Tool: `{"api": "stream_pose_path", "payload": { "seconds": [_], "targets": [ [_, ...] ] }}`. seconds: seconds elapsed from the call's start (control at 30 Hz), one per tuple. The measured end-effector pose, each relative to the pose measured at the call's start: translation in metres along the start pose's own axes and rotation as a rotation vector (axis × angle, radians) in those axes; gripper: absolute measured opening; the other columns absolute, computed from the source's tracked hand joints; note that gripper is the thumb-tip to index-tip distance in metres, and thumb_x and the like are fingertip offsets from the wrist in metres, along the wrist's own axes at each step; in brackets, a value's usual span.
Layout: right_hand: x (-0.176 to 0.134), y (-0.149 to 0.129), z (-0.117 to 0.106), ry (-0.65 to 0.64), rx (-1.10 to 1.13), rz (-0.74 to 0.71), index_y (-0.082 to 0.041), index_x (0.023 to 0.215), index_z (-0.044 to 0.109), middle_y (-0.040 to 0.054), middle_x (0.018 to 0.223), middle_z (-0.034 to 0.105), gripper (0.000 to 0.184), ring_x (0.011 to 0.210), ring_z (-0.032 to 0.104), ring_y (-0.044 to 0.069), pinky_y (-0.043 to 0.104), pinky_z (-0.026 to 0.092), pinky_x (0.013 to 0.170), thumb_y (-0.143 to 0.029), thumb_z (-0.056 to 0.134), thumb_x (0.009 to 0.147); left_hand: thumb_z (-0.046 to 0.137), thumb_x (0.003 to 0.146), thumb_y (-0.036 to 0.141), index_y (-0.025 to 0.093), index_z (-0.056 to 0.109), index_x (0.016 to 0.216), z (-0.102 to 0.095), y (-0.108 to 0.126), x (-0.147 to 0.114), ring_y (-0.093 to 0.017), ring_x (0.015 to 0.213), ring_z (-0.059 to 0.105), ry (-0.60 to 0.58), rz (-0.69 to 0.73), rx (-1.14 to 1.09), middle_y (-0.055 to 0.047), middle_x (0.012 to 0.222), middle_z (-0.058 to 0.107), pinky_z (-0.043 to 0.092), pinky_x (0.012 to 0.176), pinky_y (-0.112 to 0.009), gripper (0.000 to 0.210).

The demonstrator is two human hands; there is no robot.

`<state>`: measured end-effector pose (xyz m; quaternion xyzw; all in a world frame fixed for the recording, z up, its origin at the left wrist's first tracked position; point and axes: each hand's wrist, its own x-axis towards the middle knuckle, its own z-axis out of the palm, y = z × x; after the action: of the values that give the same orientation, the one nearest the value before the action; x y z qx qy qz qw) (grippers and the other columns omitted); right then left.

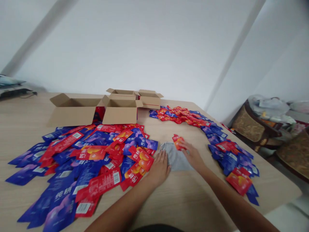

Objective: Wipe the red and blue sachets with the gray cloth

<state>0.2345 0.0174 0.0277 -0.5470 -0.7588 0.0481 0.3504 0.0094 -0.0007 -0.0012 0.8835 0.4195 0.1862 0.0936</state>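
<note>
A grey cloth pouch [177, 160] lies flat on the table in front of me. My left hand [158, 167] rests palm down at its left edge, fingers stretched out. Over the pouch's right side, my right hand [192, 154] holds a red and orange packet [178, 141] between its fingers. Left of my left hand spreads a pile of red and blue packets [101, 151]; one red packet [142, 158] lies close to that hand. Part of the pouch is hidden under my hands.
Several open cardboard boxes [120, 112] stand behind the left pile. Another band of packets [178, 115] curves along the back and right side of the wooden table [173, 199]. Brown patterned chairs [251, 125], one bearing plastic bags [270, 108], stand beyond the right edge.
</note>
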Motion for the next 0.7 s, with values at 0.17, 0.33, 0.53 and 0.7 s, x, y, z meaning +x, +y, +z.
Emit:
{"api": "stream_pose_path", "payload": {
  "seconds": [0.17,0.33,0.53,0.7],
  "targets": [
    [-0.047,-0.031,0.037,-0.194,-0.222,0.039,-0.026,0.131,0.050,0.0043,0.146,0.036,0.043,0.137,0.026,0.024,0.048,0.029,0.108,-0.027,0.037,0.090,0.035,0.091,0.039,0.011,0.036,0.138,0.011,-0.001,-0.001,-0.030,0.136,0.025,0.037,0.018,0.107,-0.019,0.146,0.031,0.028,0.108,-0.047,0.054],
    [-0.050,-0.006,0.027,-0.195,-0.276,-0.035,-0.020,0.133,0.048,0.0068,0.148,0.032,0.044,0.138,0.022,0.023,0.045,0.029,0.109,-0.025,0.036,0.091,0.035,0.091,0.042,0.010,0.042,0.135,0.011,0.002,-0.001,-0.032,0.135,0.027,0.017,-0.036,0.151,-0.020,0.145,0.033,0.026,0.108,-0.047,0.055],
    [-0.035,0.006,0.003,-0.152,-0.302,-0.005,-0.015,0.114,0.063,0.0137,0.135,0.048,0.036,0.124,0.043,0.026,0.047,0.035,0.104,-0.016,0.046,0.082,0.038,0.090,0.042,0.011,0.041,0.135,0.007,0.005,-0.003,-0.032,0.136,0.026,0.034,-0.028,0.137,-0.020,0.145,0.033,0.026,0.108,-0.049,0.055],
    [-0.017,-0.049,0.003,-0.140,-0.238,-0.136,-0.020,0.123,0.057,0.0088,0.137,0.047,0.043,0.128,0.039,0.022,0.044,0.033,0.107,-0.013,0.044,0.082,0.047,0.086,0.034,0.010,0.045,0.127,0.002,0.007,-0.004,-0.031,0.133,0.029,0.139,0.049,0.047,-0.019,0.139,0.041,0.028,0.107,-0.049,0.047]
  ]
}}
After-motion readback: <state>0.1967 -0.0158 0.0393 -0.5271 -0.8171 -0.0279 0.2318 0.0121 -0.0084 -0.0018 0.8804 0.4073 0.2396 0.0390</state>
